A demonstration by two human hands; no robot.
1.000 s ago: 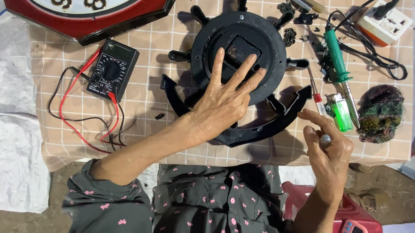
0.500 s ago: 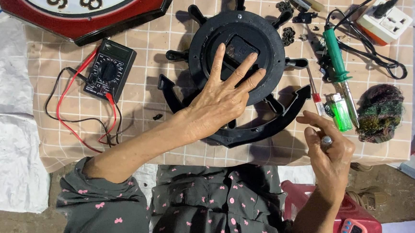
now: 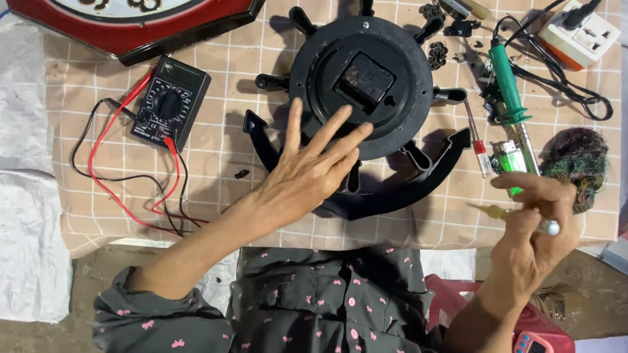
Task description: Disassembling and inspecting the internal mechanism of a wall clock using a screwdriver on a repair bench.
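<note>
Right hand (image 3: 536, 219) is pinching a small yellowish tool (image 3: 488, 210), fingers closed on it. I am spreading my left hand (image 3: 307, 172) flat, fingers apart, on the black clock back (image 3: 407, 80); keep that pressure even, tool tip level, approaching the movement (image 3: 364, 82).

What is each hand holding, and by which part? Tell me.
The right hand pinches a thin yellowish tool at its near end between its fingers. The left hand holds nothing; it lies flat on the black clock back.
</note>
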